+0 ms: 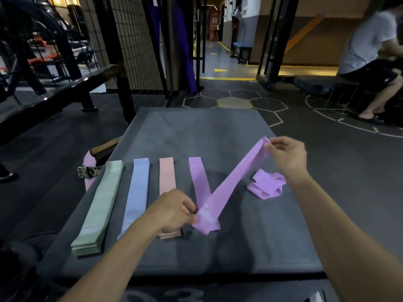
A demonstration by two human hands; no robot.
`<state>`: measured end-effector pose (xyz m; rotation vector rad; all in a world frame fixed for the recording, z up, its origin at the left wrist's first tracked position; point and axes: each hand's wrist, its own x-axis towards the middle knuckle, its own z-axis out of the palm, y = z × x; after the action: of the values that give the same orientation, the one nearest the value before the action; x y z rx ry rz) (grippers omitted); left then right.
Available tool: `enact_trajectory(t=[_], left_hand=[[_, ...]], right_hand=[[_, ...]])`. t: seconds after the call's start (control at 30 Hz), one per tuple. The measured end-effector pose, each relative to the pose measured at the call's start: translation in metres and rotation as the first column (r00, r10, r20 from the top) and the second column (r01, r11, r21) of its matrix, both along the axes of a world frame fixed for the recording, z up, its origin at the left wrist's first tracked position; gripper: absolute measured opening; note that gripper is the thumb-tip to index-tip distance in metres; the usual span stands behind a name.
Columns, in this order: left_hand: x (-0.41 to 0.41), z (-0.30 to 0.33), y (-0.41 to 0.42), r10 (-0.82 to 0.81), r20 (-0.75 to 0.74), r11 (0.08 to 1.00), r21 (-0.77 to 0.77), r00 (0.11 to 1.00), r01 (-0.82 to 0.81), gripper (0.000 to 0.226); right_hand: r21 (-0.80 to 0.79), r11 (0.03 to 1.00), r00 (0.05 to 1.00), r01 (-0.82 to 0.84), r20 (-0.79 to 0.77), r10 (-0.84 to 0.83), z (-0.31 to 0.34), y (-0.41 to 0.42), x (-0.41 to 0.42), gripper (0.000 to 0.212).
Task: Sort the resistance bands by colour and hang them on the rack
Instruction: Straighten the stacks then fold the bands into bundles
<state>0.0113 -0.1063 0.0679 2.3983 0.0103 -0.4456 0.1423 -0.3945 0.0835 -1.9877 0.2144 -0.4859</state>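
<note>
Two hands hold one purple band [231, 184] stretched above the desk [250, 247]: the left hand [172, 211] pinches its near end, the right hand [287, 155] pinches its far end. Material appears thin, light and limp; grip by the ends to keep it flat. Left of the left hand lie green [98, 208], blue [136, 197] and pink [166, 178] stacks. Below the right hand lies a crumpled purple band [266, 186].

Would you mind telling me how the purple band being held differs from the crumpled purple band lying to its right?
The held purple band is stretched out between the left hand and the right hand; the crumpled purple band lies bunched, untouched. The held one slopes up off the grey mat; the crumpled one rests on it. Both share the same purple colour.
</note>
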Motion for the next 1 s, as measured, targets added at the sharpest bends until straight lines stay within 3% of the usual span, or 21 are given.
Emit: enact_trajectory(t=[0.03,0.27,0.4,0.57,0.83,1.0], left_hand=[[0.000,0.001,0.002,-0.008,0.006,1.000,0.018,1.000,0.008,0.003],[0.005,0.002,0.002,0.001,-0.004,1.000,-0.010,1.000,-0.001,0.005],[0.004,-0.004,-0.017,-0.020,-0.040,1.000,-0.012,0.999,0.020,0.032],[0.012,-0.016,-0.029,-0.055,-0.085,0.998,-0.025,0.995,0.053,0.023],[0.021,-0.020,-0.023,-0.017,-0.156,1.000,0.000,0.988,0.018,0.026],[0.024,-0.026,-0.020,0.007,-0.214,1.000,-0.021,0.977,-0.012,0.033]], right_hand=[[-0.003,0.999,0.999,-0.044,-0.005,0.044,0.005,0.005,0.012,0.012],[-0.234,0.917,0.944,-0.324,-0.146,0.296,0.029,0.062,0.091,0.014],[-0.410,0.784,0.880,-0.466,-0.306,0.363,0.018,0.101,0.125,0.015],[-0.499,0.629,0.799,-0.596,-0.444,0.405,-0.014,0.140,0.148,0.006],[-0.368,0.638,0.727,-0.677,-0.467,0.503,-0.060,0.158,0.162,0.011],[-0.372,0.640,0.731,-0.673,-0.470,0.495,-0.076,0.165,0.164,0.011]])
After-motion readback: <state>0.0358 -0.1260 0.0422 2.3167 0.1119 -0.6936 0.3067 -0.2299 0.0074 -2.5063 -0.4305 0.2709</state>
